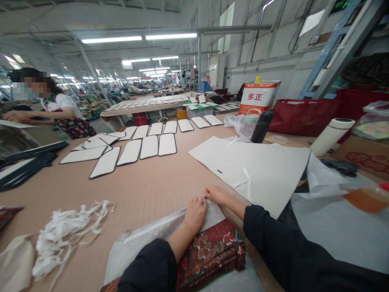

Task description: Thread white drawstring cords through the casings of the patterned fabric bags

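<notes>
My left hand [195, 213] is closed, its fingers curled over the far corner of a translucent white sheet [146, 235], which looks like thin plastic or cloth. Right beside it, my right hand [215, 194] pinches the same corner, the two sets of fingertips nearly touching. Under my left forearm lies a folded stack of dark red floral fabric [212, 251], partly hidden by my sleeve. The exact edge between my fingers is too small to make out.
White panels with dark edging [148, 147] lie in rows across the brown table [136, 190]. Tangled white tapes [67, 235] are at left. A large white sheet [258, 162], black bottle [261, 126] and white flask [332, 136] are at right. Another person [57, 105] stands far left.
</notes>
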